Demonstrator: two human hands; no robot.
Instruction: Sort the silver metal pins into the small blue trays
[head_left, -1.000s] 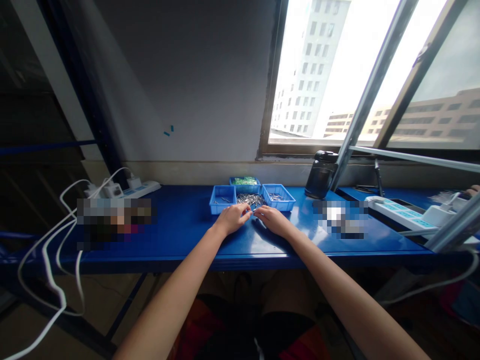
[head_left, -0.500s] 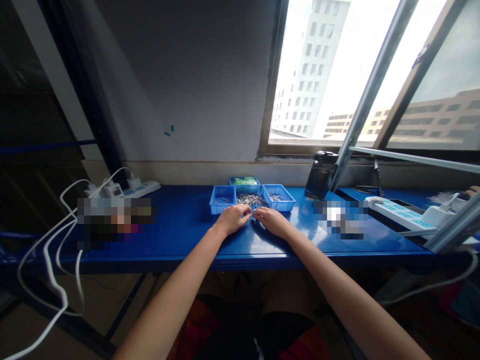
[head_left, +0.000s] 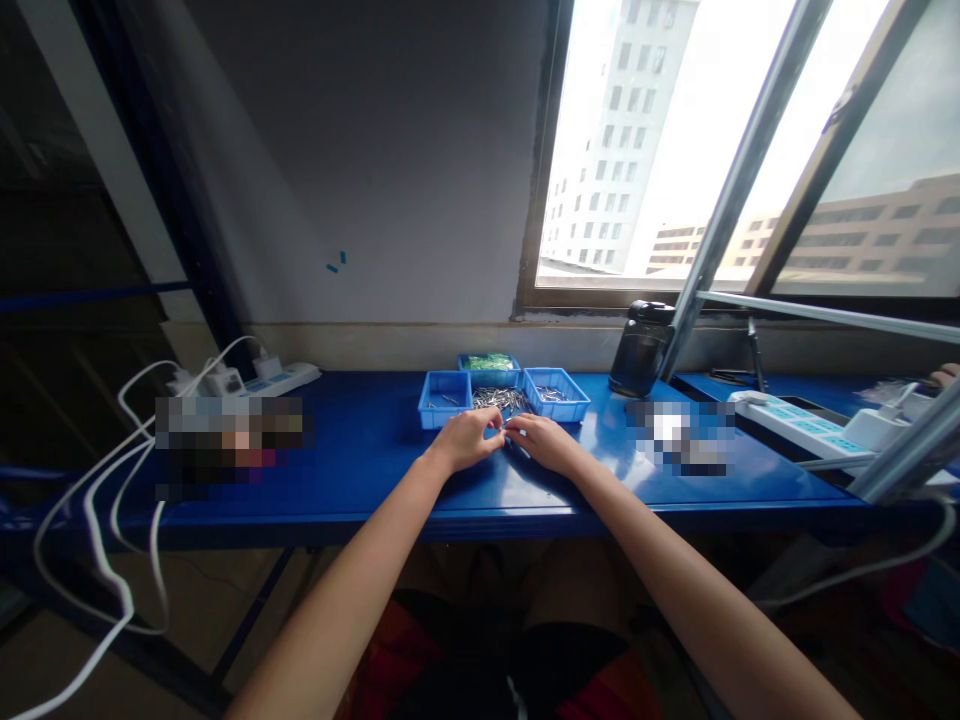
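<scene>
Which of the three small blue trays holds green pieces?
The rear tray, nearest the wall, behind the loose metal pins; the left tray and right tray hold only a few grey parts.

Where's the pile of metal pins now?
Head view: the pile of metal pins lies on the blue bench between the left tray and right tray, just beyond the left hand and right hand.

The left grip (head_left: 469,441) and right grip (head_left: 545,443) are left bare, forearms too; a black, red-orange patched garment (head_left: 465,645) is worn.
</scene>
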